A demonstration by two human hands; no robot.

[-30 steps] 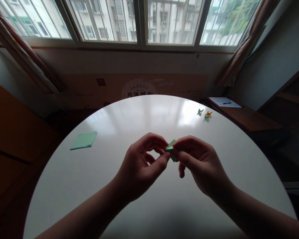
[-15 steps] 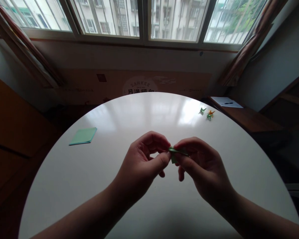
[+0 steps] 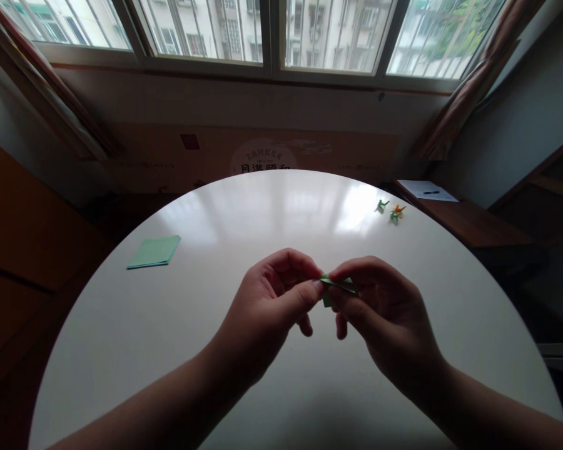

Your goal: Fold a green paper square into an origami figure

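A small piece of folded green paper (image 3: 327,299) is held above the table between both hands. My left hand (image 3: 276,294) pinches its left end between thumb and index finger. From the other side, my right hand (image 3: 380,300) grips the right part, thumb below and index finger on top. Much of the paper is covered by the fingers, so its full shape is hidden. Farther back on the right lie small folded paper figures: a green one (image 3: 381,205), another green one (image 3: 395,217) and an orange one (image 3: 398,210) touching it.
A stack of light green paper squares (image 3: 154,252) lies at the left of the round white table (image 3: 206,219). Behind it stands a printed cardboard panel (image 3: 145,147) under the window. A brown side table (image 3: 478,219) at right carries a white sheet (image 3: 420,189) with a pen.
Both hands stay almost in place, still pinching the paper. The folded strip by the right thumb shows slightly wider. The camera view has shifted a little.
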